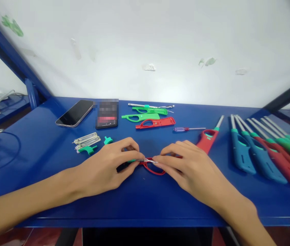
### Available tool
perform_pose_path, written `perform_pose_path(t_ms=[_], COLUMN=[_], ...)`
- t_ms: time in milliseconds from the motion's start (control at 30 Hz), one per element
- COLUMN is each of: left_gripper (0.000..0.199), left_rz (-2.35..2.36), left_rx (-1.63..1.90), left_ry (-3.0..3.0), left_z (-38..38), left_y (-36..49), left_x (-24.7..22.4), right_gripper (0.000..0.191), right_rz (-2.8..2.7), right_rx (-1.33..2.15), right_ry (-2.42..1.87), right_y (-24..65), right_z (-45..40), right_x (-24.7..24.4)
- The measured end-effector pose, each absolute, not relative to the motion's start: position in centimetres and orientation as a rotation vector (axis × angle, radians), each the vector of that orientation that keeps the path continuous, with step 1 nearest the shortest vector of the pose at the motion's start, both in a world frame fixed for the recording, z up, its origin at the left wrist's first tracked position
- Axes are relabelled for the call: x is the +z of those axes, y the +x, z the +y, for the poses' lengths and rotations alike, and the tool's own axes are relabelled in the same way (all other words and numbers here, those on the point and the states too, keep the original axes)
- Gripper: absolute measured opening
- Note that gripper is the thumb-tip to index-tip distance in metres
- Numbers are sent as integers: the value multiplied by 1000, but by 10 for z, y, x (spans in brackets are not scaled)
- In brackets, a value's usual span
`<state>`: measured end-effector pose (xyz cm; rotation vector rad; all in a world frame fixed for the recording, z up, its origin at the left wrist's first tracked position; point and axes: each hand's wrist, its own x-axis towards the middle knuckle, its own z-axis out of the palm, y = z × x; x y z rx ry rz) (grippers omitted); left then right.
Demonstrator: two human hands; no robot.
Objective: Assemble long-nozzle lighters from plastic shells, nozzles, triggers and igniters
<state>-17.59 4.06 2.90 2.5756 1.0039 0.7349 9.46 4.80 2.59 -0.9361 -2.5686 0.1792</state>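
Near the front middle of the blue table, a red lighter casing half [155, 171] lies beneath my fingertips. My left hand [109, 167] is closed in a pinch on the end of a lighter tube [140, 160], most of which the fingers hide; a bit of green shows beside it. From that end run thin pale wires [149, 160], pinched between the fingertips of my right hand [196, 167]. Just behind the right hand lies an assembled red lighter [207, 139] with a metal nozzle. Small green plastic parts [88, 149] lie beyond the left wrist.
Several assembled lighters [244, 153] lie in a row at the right. Farther back are a screwdriver [182, 129], a red casing half [157, 123], green casing halves [145, 117] and a metal tube [137, 105]. Two phones [75, 113] and metal pieces [87, 139] lie leftward.
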Motion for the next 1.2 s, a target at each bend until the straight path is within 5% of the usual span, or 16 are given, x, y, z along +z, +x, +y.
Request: perform_pose_path(t_ms=[1200], left_gripper=[14], left_rz=[1068], left_rx=[634], left_ry=[2387], left_z=[50], left_y=[-178], left_x=[27], right_gripper=[17], right_rz=[-2612], right_rx=[210], right_ry=[-978], right_y=[94], right_z=[47], right_x=[28])
